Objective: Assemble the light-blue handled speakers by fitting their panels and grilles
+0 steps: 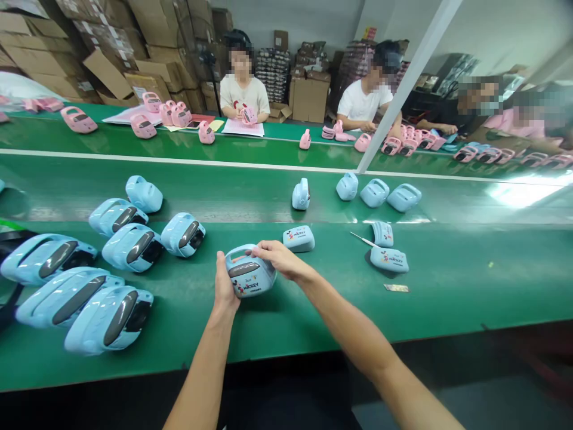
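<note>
A light blue plastic case point(250, 276) with a grey window strip and a cartoon print sits on the green bench between my hands. My left hand point(224, 285) clasps its left side, fingers wrapped round it. My right hand point(278, 258) grips the top right edge with bent fingers. Just behind lies a small blue printed cover point(298, 238).
Several finished blue cases point(110, 316) lie at the left. Two blue covers point(388, 258) and a thin tool point(363, 239) lie at the right, with a small label point(396, 288). More blue cases point(374, 192) ride the conveyor belt. Other people handle pink cases point(143, 125) across it.
</note>
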Available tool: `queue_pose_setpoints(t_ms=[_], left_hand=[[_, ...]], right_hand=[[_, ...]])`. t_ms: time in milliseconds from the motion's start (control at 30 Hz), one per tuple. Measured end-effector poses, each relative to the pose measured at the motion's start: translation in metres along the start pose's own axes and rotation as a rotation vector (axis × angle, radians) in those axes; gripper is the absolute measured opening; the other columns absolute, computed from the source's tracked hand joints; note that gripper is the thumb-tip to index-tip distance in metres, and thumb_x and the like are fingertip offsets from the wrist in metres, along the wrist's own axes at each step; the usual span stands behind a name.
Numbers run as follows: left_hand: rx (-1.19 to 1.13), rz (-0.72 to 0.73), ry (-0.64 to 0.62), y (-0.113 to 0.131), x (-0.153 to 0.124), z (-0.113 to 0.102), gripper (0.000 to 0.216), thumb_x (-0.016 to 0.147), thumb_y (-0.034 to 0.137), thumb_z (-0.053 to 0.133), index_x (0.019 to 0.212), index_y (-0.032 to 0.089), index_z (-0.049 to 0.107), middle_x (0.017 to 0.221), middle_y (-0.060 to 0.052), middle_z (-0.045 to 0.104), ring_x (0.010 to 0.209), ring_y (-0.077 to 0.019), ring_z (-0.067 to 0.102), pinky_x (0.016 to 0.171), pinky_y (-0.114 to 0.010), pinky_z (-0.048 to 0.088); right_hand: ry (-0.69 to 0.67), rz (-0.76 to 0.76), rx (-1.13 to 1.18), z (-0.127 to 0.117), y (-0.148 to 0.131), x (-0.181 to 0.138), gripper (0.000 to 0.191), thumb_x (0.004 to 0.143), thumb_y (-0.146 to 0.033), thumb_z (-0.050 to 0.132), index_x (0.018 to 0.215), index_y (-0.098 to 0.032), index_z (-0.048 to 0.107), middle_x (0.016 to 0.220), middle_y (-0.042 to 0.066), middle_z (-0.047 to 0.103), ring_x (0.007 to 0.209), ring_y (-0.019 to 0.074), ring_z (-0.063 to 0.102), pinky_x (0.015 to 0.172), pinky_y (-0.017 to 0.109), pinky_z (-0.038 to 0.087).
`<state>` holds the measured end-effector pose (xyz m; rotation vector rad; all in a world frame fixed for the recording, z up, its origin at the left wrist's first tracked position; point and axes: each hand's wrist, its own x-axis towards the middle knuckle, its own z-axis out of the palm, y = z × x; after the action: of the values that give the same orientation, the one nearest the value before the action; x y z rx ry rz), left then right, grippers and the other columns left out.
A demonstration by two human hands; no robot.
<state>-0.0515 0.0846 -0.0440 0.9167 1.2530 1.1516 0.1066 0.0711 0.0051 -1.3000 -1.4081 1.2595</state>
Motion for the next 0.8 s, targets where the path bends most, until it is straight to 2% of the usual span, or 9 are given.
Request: queue_pose_setpoints(t_ms=[67, 167, 267, 367, 467, 600, 700, 800], left_hand=[[0.122, 0.156, 0.112, -0.004, 0.010, -0.009, 0.066, 0.095, 0.069, 0.026, 0.105, 0.018, 0.067, 0.094, -0.012, 0.077, 0.088, -0.0251, 0.076, 0.076, -0.037, 0.060], [0.225, 0.290, 0.233, -0.010, 0.018, -0.026, 0.047, 0.091, 0.060, 0.045, 0.114, 0.023, 0.062, 0.115, -0.011, 0.073, 0.107, -0.0253, 0.070, 0.092, -0.040, 0.055], [0.381, 0.383, 0.226, -0.016, 0.017, -0.037, 0.028, 0.076, 0.045, 0.065, 0.094, 0.024, 0.069, 0.101, -0.010, 0.075, 0.101, -0.0300, 0.068, 0.099, -0.047, 0.050], [0.519, 0.463, 0.155, -0.019, 0.014, -0.041, 0.014, 0.071, 0.038, 0.064, 0.077, 0.027, 0.071, 0.088, -0.008, 0.076, 0.095, -0.0330, 0.068, 0.096, -0.050, 0.050], [0.604, 0.515, 0.137, -0.019, 0.012, -0.041, 0.016, 0.075, 0.037, 0.060, 0.077, 0.027, 0.073, 0.087, -0.008, 0.077, 0.093, -0.0336, 0.068, 0.090, -0.049, 0.052], [0.675, 0.543, 0.138, -0.021, 0.011, -0.042, 0.017, 0.079, 0.035, 0.057, 0.080, 0.027, 0.073, 0.088, -0.008, 0.077, 0.093, -0.0317, 0.069, 0.088, -0.046, 0.054], [0.704, 0.552, 0.142, -0.024, 0.010, -0.042, 0.017, 0.082, 0.033, 0.056, 0.082, 0.028, 0.072, 0.088, -0.007, 0.077, 0.093, -0.0304, 0.069, 0.089, -0.044, 0.054], [0.719, 0.559, 0.148, -0.025, 0.010, -0.040, 0.016, 0.082, 0.032, 0.056, 0.082, 0.028, 0.072, 0.088, -0.007, 0.077, 0.092, -0.0300, 0.069, 0.088, -0.044, 0.054]], right_hand=[[0.024, 0.019, -0.049, -0.008, -0.007, 0.033, 0.041, 0.093, -0.050, 0.058, 0.078, -0.014, 0.069, 0.069, 0.002, 0.069, 0.062, 0.0140, 0.059, 0.055, 0.023, 0.043], [0.112, -0.031, -0.156, -0.023, -0.024, 0.086, 0.042, 0.098, -0.048, 0.053, 0.083, -0.013, 0.070, 0.068, 0.000, 0.066, 0.059, 0.0127, 0.056, 0.055, 0.024, 0.044], [0.202, -0.086, -0.287, -0.036, -0.042, 0.131, 0.038, 0.101, -0.046, 0.054, 0.099, -0.012, 0.069, 0.087, 0.003, 0.071, 0.071, 0.0139, 0.063, 0.067, 0.028, 0.053], [0.262, -0.108, -0.417, -0.043, -0.047, 0.158, 0.033, 0.099, -0.041, 0.061, 0.119, -0.015, 0.064, 0.116, 0.008, 0.068, 0.096, 0.0193, 0.068, 0.085, 0.039, 0.058], [0.270, -0.090, -0.536, -0.049, -0.037, 0.171, 0.035, 0.099, -0.038, 0.063, 0.127, -0.017, 0.061, 0.127, 0.010, 0.064, 0.107, 0.0230, 0.066, 0.092, 0.045, 0.058], [0.252, -0.045, -0.693, -0.073, -0.023, 0.176, 0.035, 0.097, -0.040, 0.064, 0.122, -0.017, 0.067, 0.123, 0.009, 0.069, 0.105, 0.0216, 0.068, 0.094, 0.037, 0.054], [0.351, 0.020, -0.821, -0.107, -0.021, 0.171, 0.042, 0.096, -0.035, 0.061, 0.134, -0.017, 0.062, 0.139, 0.015, 0.060, 0.125, 0.0246, 0.060, 0.104, 0.034, 0.046], [0.495, 0.151, -0.932, -0.142, -0.022, 0.160, 0.052, 0.097, -0.031, 0.055, 0.145, -0.012, 0.049, 0.149, 0.026, 0.045, 0.136, 0.0338, 0.051, 0.107, 0.045, 0.043]])
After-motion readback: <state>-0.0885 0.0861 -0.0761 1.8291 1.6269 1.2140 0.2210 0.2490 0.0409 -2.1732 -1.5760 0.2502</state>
